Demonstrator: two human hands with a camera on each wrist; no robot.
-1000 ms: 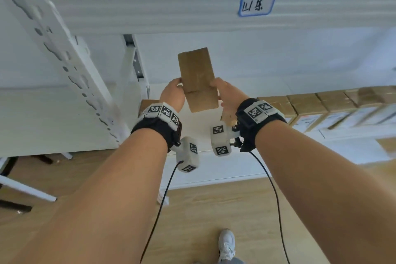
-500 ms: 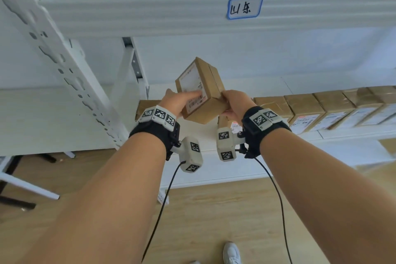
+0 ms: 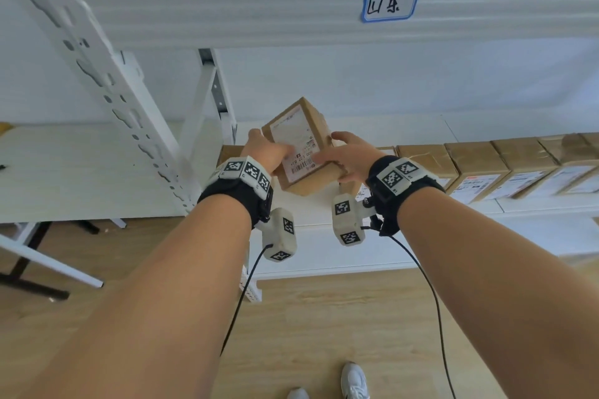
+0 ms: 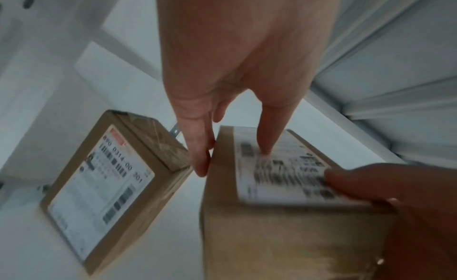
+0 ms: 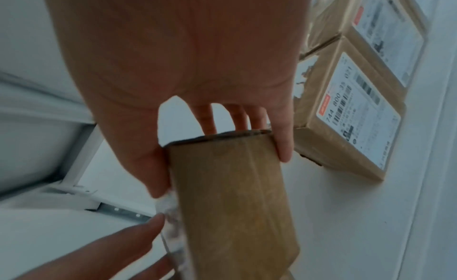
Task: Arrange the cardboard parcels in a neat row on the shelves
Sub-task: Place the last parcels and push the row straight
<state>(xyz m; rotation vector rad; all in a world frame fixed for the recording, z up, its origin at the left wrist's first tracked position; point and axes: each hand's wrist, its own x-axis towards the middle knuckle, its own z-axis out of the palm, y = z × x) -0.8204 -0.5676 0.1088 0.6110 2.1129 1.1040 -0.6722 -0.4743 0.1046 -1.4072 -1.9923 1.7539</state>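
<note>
A brown cardboard parcel [image 3: 299, 146] with a white shipping label hangs tilted above the white shelf board [image 3: 372, 129]. My left hand [image 3: 275, 155] pinches its left side, thumb on the label and fingers [image 4: 200, 153] along the side face. My right hand [image 3: 334, 152] grips its right side, with the thumb and fingers wrapped round the narrow end [image 5: 235, 196]. To the right a row of labelled parcels [image 3: 476, 168] stands on the shelf. One more parcel [image 4: 111, 186] lies on the shelf to the left, partly hidden behind my left hand in the head view.
A perforated white upright [image 3: 97, 68] slants across the left. The upper shelf beam carries a blue-bordered handwritten tag [image 3: 390, 3]. A second white shelf unit [image 3: 81, 172] stands at left. Wooden floor and my shoes [image 3: 355, 382] lie below.
Both hands have turned the parcel, so its labelled face now points at me instead of a plain brown face. It has come down closer to the shelf.
</note>
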